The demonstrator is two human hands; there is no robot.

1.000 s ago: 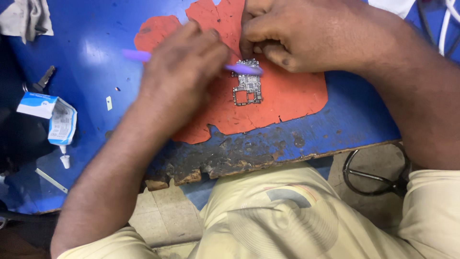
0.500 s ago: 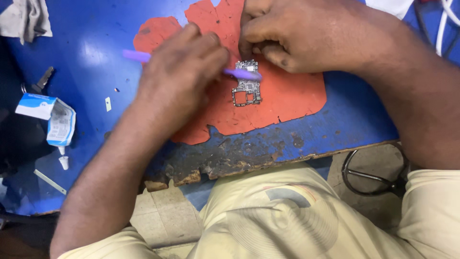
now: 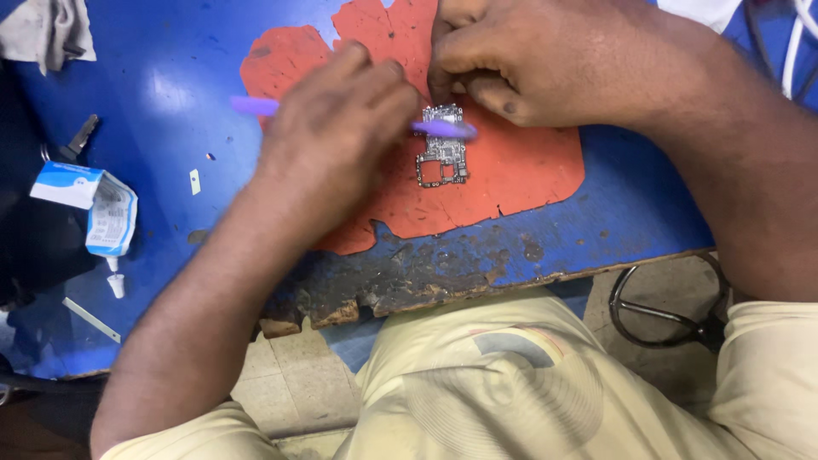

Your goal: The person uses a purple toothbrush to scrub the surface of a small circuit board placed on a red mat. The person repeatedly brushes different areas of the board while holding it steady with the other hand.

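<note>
left hand (image 3: pixel 341 128) gripping purple brush (image 3: pixel 443 129), shifted slightly right | right hand (image 3: pixel 520 60) pinching circuit board (image 3: pixel 442 158), unmoved

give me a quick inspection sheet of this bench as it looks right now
surface: blue worktop with a worn, crumbling front edge; torn orange mat on it
job's things: small grey circuit board on the mat; slim purple plastic stick across its top end
clutter: blue-and-white crumpled tube, grey rag, dark metal key
grippers: left hand grips the stick; right hand pinches at the board's top edge, fingers curled
cables: white cables at top right
surroundings: tiled floor, black wire loop, the person's cream shirt
</note>
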